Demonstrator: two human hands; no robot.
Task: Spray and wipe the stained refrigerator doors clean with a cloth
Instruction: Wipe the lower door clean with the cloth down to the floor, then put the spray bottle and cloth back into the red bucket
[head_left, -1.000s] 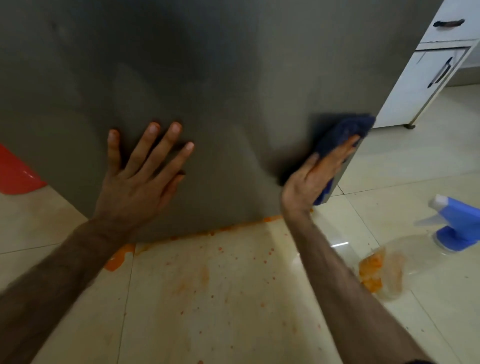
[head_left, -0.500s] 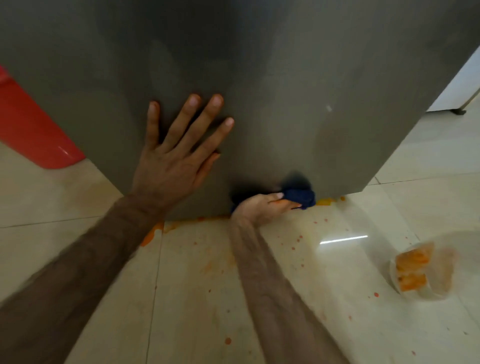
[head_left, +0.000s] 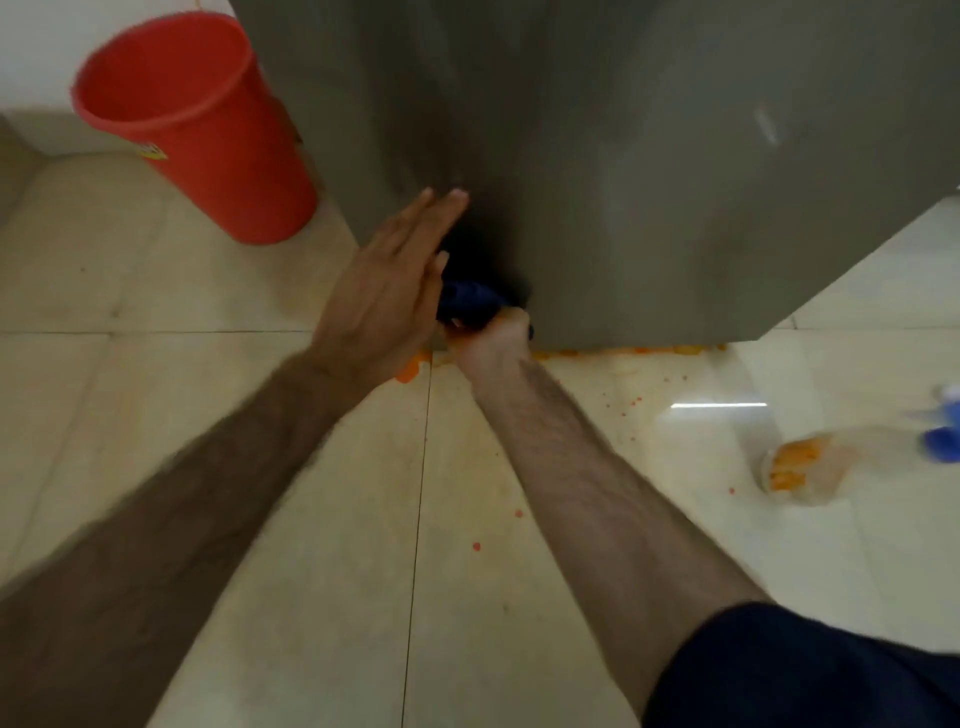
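The grey refrigerator door (head_left: 649, 171) fills the upper middle and right of the head view. My right hand (head_left: 491, 338) grips a dark blue cloth (head_left: 467, 304) and presses it against the door's bottom edge near the left corner. My left hand (head_left: 387, 291) is flat with fingers straight, resting against the door just left of and above the cloth, partly hiding it. A spray bottle (head_left: 943, 431) with a blue head lies blurred on the floor at the right edge.
A red bucket (head_left: 197, 124) stands on the floor left of the fridge. Orange spill (head_left: 410, 370) runs along the fridge's base with drops on the beige tiles. A clear container with orange residue (head_left: 795, 462) lies on the floor at right.
My right hand slid the cloth left along the door's bottom edge until it met my left hand. The view swung left, bringing the red bucket into sight.
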